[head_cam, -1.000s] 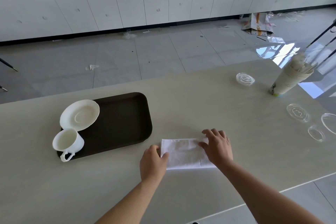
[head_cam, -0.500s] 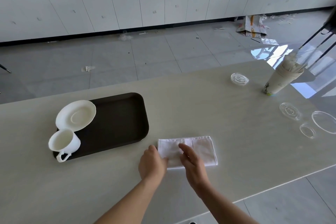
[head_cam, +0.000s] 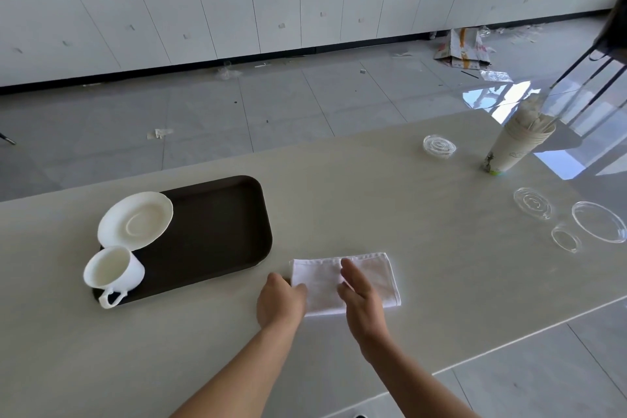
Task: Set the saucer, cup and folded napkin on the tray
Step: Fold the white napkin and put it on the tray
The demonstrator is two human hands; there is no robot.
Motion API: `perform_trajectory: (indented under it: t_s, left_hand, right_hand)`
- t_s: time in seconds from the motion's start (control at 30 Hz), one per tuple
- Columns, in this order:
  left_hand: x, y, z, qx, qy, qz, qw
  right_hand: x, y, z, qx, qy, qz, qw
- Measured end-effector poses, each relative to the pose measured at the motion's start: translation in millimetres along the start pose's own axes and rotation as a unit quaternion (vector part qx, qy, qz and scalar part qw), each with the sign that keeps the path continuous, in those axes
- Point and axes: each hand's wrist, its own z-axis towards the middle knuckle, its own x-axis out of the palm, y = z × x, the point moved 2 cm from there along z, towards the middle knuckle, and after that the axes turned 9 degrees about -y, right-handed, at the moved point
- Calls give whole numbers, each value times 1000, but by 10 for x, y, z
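Note:
A dark brown tray (head_cam: 217, 234) lies on the pale table at the left. On its left end rests a white saucer (head_cam: 135, 220), overhanging the rim, and a white cup (head_cam: 113, 271) stands at the near left corner with its handle toward me. A folded white napkin (head_cam: 369, 273) lies flat on the table just right of the tray. My left hand (head_cam: 280, 304) presses the napkin's left edge with its fingertips. My right hand (head_cam: 361, 299) rests flat on the napkin's middle, fingers extended.
Several clear plastic lids (head_cam: 532, 202) lie at the table's right side, one more lid (head_cam: 439, 146) farther back. A stack of paper cups (head_cam: 515, 148) leans at the far right. The table's near edge (head_cam: 509, 346) runs diagonally to the right of my arms.
My right hand moved from the napkin's right end to its middle, uncovering the right part. The left hand stayed on the left edge. The camera view shifted slightly.

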Motion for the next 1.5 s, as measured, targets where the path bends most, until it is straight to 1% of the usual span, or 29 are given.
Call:
perform_trajectory:
  t_s: [0.07, 0.13, 0.23, 0.3, 0.33, 0.4, 0.47, 0.5, 0.53, 0.57, 0.67, 0.73, 0.83, 0.93, 1.07, 1.17, 1.23, 1.33, 1.37, 1.43, 1.5]
  left_hand:
    - [-23, -20, 1, -16, 4, -34, 999]
    - [-27, -48, 3, -45, 25, -102, 993]
    - [-29, -70, -11, -82, 71, -226, 968]
    - [-50, -81, -30, -71, 75, -250, 963]
    - [-67, -91, -46, -55, 70, -248, 965]
    - [-106, -129, -100, -22, 59, -238, 969]
    - [-144, -194, -157, 19, 48, -224, 973]
    - [-161, -231, -184, 36, 41, -219, 974]
    - [-168, -264, -205, 50, 34, -216, 975]
    - [-166, -290, -222, 64, 28, -214, 974]
    - [-138, -381, -299, 102, 19, -203, 974]
    - [-108, -464, -368, 124, 21, -198, 972]
    - [-22, -642, -462, 167, 15, -175, 970]
    - [128, -823, -562, 215, -2, -127, 968]
    - [369, -969, -702, 256, -20, -58, 965]
    - [510, -1024, -777, 286, -17, -33, 958]
    - [599, -1021, -828, 332, -4, 1, 943]
    - [690, -899, -886, 430, -1, 108, 897]
    - [714, -826, -892, 456, 11, 120, 882]
    - [748, -656, -874, 497, 71, 98, 859]
    - [709, -486, -818, 505, 126, 58, 852]
  right_hand:
    - [40, 63, 71, 9, 14, -17, 1000]
    - [51, 112, 117, 16, 18, -23, 999]
    - [-3, 109, 76, 8, 11, 13, 1000]
    - [-95, 74, 9, -8, -7, 24, 1000]
    - [-163, 63, -20, -22, -30, 24, 999]
    - [-351, 86, -31, -60, -121, -13, 991]
    - [-576, 133, 21, -94, -229, -92, 964]
    - [-678, 141, 64, -101, -260, -137, 951]
    - [-759, 142, 116, -99, -270, -179, 941]
    - [-818, 144, 167, -83, -258, -218, 938]
    - [-848, 122, 299, -23, -182, -295, 938]
    - [-827, 110, 352, -26, -161, -321, 933]
    - [-853, 136, 393, -22, -165, -313, 935]
    - [-894, 144, 417, -20, -158, -282, 946]
    - [-930, 101, 428, -14, -143, -248, 958]
    - [-948, 74, 437, -3, -133, -215, 967]
    - [-959, 55, 446, 15, -134, -175, 975]
    - [-983, 64, 457, 15, -148, -151, 977]
    - [-980, 84, 453, 9, -146, -150, 978]
    - [-966, 115, 436, -7, -135, -165, 977]
    - [-939, 118, 409, -29, -120, -206, 971]
